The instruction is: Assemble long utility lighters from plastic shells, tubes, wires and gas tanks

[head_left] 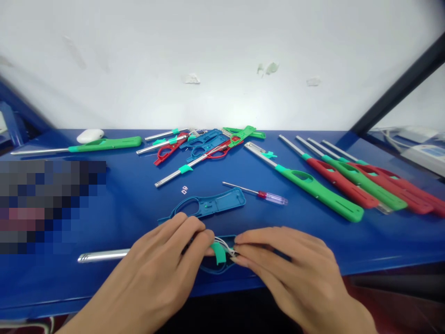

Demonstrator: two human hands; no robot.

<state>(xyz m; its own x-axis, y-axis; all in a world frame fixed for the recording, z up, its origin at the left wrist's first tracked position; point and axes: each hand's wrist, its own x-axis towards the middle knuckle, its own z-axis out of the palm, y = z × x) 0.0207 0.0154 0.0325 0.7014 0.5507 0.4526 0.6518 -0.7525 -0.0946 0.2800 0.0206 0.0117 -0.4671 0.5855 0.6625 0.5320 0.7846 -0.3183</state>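
Near the front of the table lies a blue gas lighter's open casing half (212,270), with a long silver tube (104,255) reaching out to the left. My left hand (167,255) is closed over this lighter, and its fingertips rest beside a teal trigger (219,253). Thin white wires (225,245) run across the casing to the right. Pinched fingertips of my right hand (288,255) hold the wire ends at the handle; what else sits between them is hidden. Just behind my hands is the matching blue casing half (222,203), its inside facing up.
A screwdriver (267,196) and tiny pale parts (184,189) lie beyond. Farther back is a pile of lighter parts (208,144). Several red and green lighters (333,183) rest at right, a green lighter (107,144) and white case (90,136) at left. A white wall (222,102) stands behind.
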